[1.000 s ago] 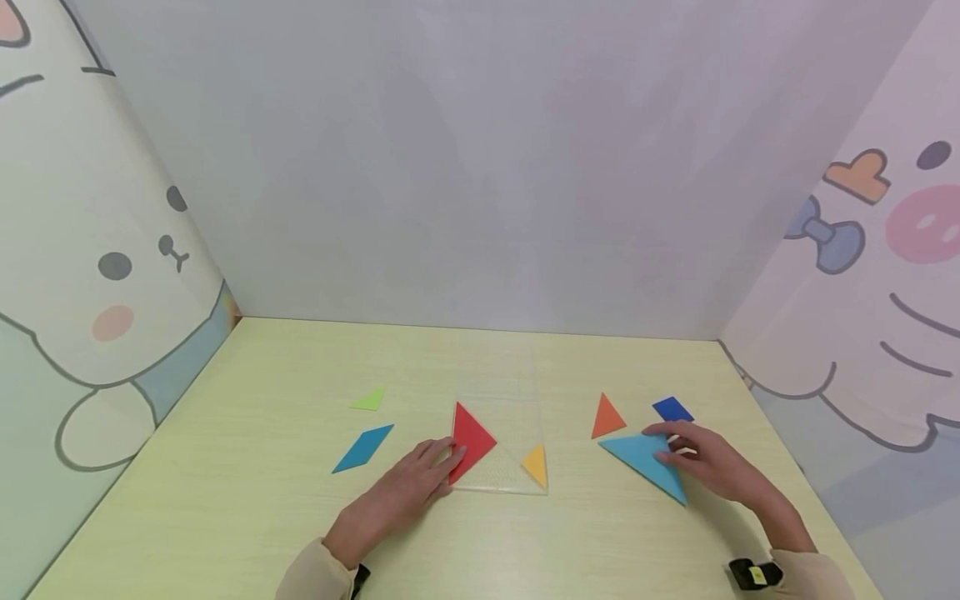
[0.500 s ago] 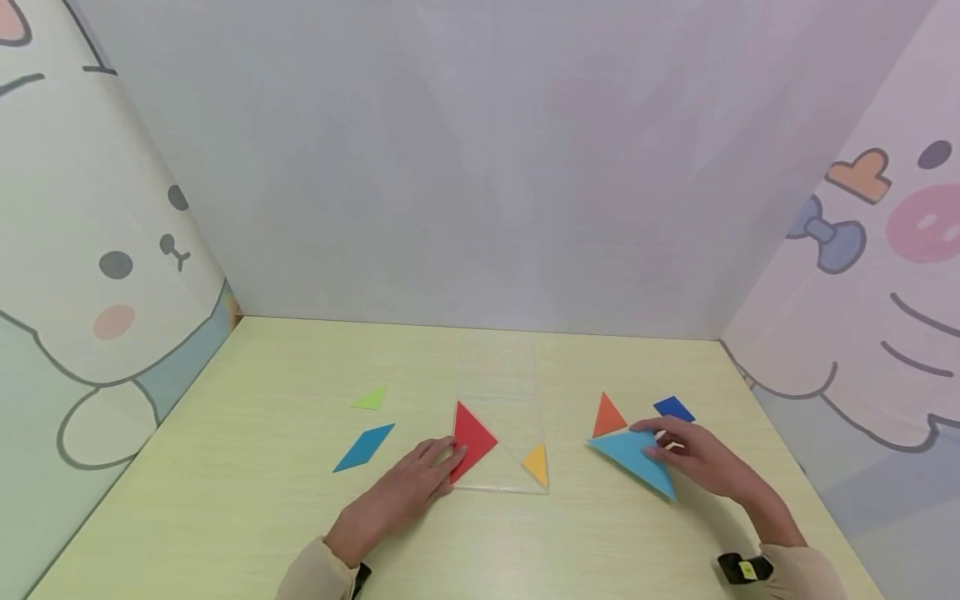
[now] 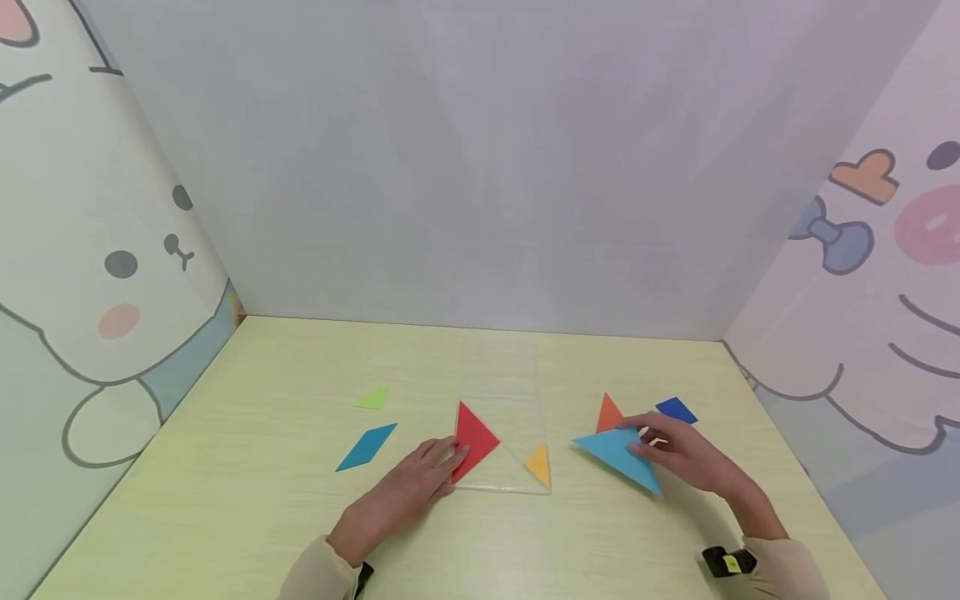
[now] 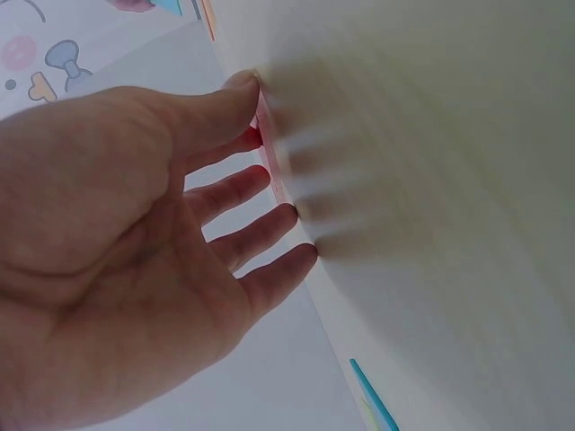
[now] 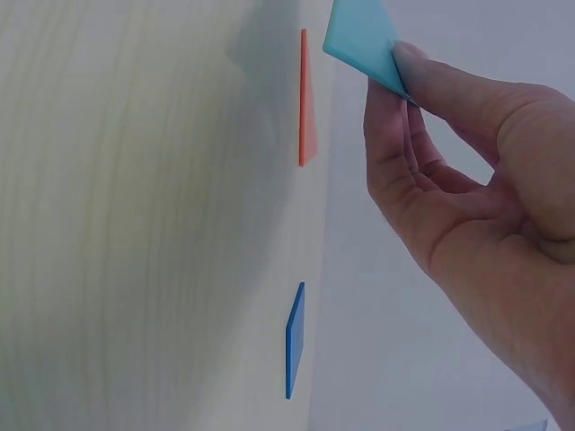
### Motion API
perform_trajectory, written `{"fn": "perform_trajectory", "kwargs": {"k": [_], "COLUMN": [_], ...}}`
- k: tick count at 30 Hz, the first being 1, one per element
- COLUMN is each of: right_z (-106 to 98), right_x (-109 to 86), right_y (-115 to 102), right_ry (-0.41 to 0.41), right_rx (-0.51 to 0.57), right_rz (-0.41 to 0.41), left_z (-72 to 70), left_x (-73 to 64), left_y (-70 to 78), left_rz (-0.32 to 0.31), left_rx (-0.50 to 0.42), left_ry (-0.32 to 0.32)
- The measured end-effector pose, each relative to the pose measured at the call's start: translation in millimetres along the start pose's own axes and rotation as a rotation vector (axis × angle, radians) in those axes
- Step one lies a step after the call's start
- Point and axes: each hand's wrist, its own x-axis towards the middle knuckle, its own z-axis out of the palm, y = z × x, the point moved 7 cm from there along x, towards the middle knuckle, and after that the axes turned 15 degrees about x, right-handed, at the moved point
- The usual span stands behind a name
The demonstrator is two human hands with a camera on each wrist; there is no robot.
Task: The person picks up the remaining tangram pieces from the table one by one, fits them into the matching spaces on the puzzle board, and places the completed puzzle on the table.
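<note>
My right hand (image 3: pixel 686 454) pinches a large light-blue triangle tangram piece (image 3: pixel 618 456) between thumb and fingers. In the right wrist view the light-blue piece is raised off the table, and in the head view it covers part of the orange triangle (image 3: pixel 608 412). My left hand (image 3: pixel 412 483) rests at the left side of a clear square tray (image 3: pixel 504 490), its fingertips on the red triangle (image 3: pixel 474 440) and the tray's edge. From the left wrist view, its fingers are fairly straight and spread. A small yellow triangle (image 3: pixel 539 466) lies in the tray's lower right corner.
Left of the tray lie a blue parallelogram (image 3: pixel 366 447) and a small green triangle (image 3: pixel 372 398). A dark-blue square-like piece (image 3: pixel 677 409) lies at the right, beyond my right hand. Behind the tray is a faint transparent panel (image 3: pixel 498 364). Walls bound the table (image 3: pixel 247 533).
The right hand has carried the light-blue triangle leftward, and it now overlaps the orange triangle in the head view. The left hand stays in place on the red triangle.
</note>
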Motion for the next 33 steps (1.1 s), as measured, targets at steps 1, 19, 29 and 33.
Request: {"fn": "perform_trajectory", "kwargs": {"k": [1,19,29,33], "right_z": [1.0,14.6,27.4,33.3], "right_x": [1.1,19.4,31.5,36.2], "right_y": [-0.2,-10.3,-14.3,-16.4], "right_ry": [-0.005,-0.077,-0.107,-0.127], "right_rx": [0.000,0.049,0.090,0.105], "right_rz": [0.002,-0.044,-0.088,-0.084], "left_z": [-0.2,1.0,-1.3,-0.7], "left_x": [0.0,0.1,0.6,0.5], "left_y": [0.1,-1.2,-0.8,-0.4], "left_rz": [0.000,-0.006,-0.005,-0.009], "left_rx": [-0.001,-0.014,-0.028,-0.026], "left_ry": [-0.001,-0.008,-0.009,-0.013]}}
